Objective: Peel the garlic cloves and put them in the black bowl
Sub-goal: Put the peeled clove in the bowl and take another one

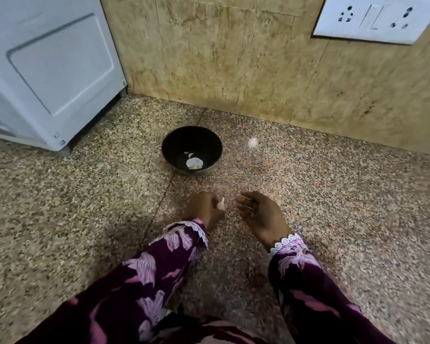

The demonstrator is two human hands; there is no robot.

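Observation:
A black bowl [192, 150] stands on the speckled stone counter [85, 207], a little way in front of my hands. Peeled white garlic [194, 163] lies at its bottom. My left hand [204, 209] is curled and pinches a pale garlic clove [221, 204] at its fingertips. My right hand [261, 214] hovers just to the right of it, palm turned up, fingers relaxed and holding nothing. A small blurred whitish scrap [252, 142], maybe garlic skin, shows to the right of the bowl.
A white appliance [47, 70] stands at the back left of the counter. A tan marble wall [233, 58] closes the back, with a white socket plate [375, 18] at the upper right.

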